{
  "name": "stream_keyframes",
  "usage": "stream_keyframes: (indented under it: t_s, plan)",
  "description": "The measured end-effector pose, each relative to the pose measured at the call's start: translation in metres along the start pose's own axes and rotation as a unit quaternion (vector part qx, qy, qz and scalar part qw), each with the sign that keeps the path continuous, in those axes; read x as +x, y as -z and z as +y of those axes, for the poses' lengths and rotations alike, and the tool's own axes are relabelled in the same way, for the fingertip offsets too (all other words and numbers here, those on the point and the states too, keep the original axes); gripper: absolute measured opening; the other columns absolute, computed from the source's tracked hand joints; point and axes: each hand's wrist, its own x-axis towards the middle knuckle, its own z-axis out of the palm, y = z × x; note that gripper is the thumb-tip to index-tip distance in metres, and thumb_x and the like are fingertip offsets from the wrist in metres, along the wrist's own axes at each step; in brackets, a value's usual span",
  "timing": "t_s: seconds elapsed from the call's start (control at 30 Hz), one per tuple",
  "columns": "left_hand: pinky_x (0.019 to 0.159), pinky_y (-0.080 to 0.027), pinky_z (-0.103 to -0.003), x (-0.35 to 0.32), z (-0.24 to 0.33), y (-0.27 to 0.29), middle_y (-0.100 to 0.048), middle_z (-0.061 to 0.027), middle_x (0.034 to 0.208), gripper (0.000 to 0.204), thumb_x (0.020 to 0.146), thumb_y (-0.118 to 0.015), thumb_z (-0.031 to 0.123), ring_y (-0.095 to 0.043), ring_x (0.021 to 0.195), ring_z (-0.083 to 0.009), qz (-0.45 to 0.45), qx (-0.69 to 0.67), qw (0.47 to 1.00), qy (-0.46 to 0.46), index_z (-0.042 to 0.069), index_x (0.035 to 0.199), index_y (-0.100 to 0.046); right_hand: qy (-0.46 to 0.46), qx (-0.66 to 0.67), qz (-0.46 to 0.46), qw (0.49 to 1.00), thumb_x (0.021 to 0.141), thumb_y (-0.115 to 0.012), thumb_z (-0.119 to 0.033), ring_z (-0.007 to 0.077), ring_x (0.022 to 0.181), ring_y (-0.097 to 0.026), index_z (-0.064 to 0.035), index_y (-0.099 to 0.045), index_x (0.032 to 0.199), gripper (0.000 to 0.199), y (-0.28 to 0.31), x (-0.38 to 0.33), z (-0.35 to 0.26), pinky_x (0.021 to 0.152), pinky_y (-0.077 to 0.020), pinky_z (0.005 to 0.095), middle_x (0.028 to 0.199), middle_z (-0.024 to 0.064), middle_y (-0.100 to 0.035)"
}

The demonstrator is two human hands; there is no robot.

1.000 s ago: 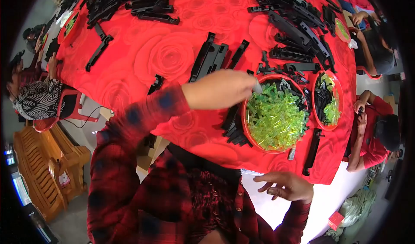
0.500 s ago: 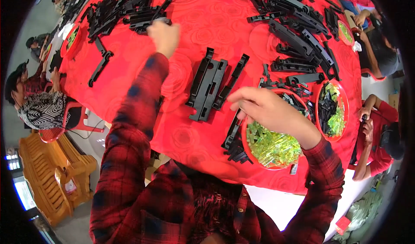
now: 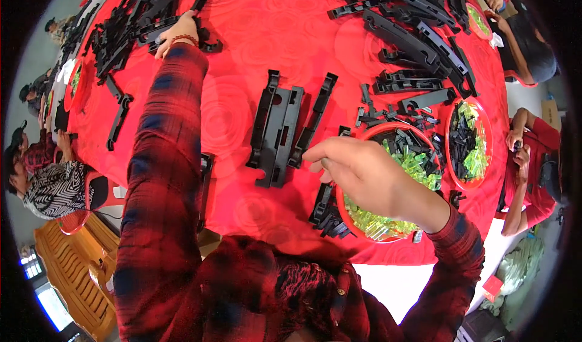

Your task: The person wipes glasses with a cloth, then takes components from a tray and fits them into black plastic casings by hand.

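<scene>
My left hand point(image 3: 179, 36) reaches to the upper-left pile, its fingers closed over a black plastic part point(image 3: 210, 46); some fingertips are hidden. My right hand point(image 3: 370, 175), wearing a ring, hangs with fingers loosely bent and a little apart, nothing visible in them. Its fingertips are close to the lower end of a narrow black strip point(image 3: 315, 120). Left of that strip, a wide slotted black part point(image 3: 284, 136) and a long black part point(image 3: 264, 120) lie side by side. Below the right hand stands a red-rimmed basket point(image 3: 347, 211) of yellow-green clear pieces point(image 3: 379, 224) and small black pieces.
Long black parts are heaped at the upper left point(image 3: 115, 45) and upper right point(image 3: 403, 36) of the red tablecloth point(image 3: 267, 26). A second red basket point(image 3: 450, 154) stands at the right. Co-workers sit along both sides. A wooden bench point(image 3: 73, 257) is at lower left.
My left hand has moved farther left and away from me, onto the pile's parts. The right hand has shifted slightly left and nearer, staying over the basket. The whole view has shifted a little.
</scene>
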Motion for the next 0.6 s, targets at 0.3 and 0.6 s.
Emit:
stream_keyframes:
  t_s: [0.3, 0.6]
  plan:
    - [0.095, -0.047, -0.048, 0.138, -0.003, -0.061, -0.055, -0.0067, 0.142, 0.041, 0.101, -0.04, 0.023, -0.055, 0.126, -0.0335, -0.084, 0.266, 0.91, -0.308, 0.019, 0.14, -0.052, -0.024, 0.048, -0.015, 0.998, 0.098, -0.045, -0.001, 0.0175, 0.078, -0.067, 0.0036, -0.06, 0.113, 0.022, 0.024, 0.006, 0.016, 0.073, -0.0543, 0.0307, 0.094, 0.0116, -0.066]
    - [0.101, -0.039, -0.054, 0.189, -0.024, -0.037, -0.044, -0.006, 0.148, 0.041, 0.098, -0.046, 0.03, -0.041, 0.135, -0.0256, -0.057, 0.199, 0.971, -0.122, 0.019, 0.137, -0.052, 0.023, -0.155, 0.095, 0.983, 0.093, -0.05, -0.014, 0.0253, 0.079, -0.067, 0.0027, -0.065, 0.104, 0.024, 0.022, 0.199, 0.061, 0.073, -0.0534, 0.0381, 0.089, 0.0176, -0.069]
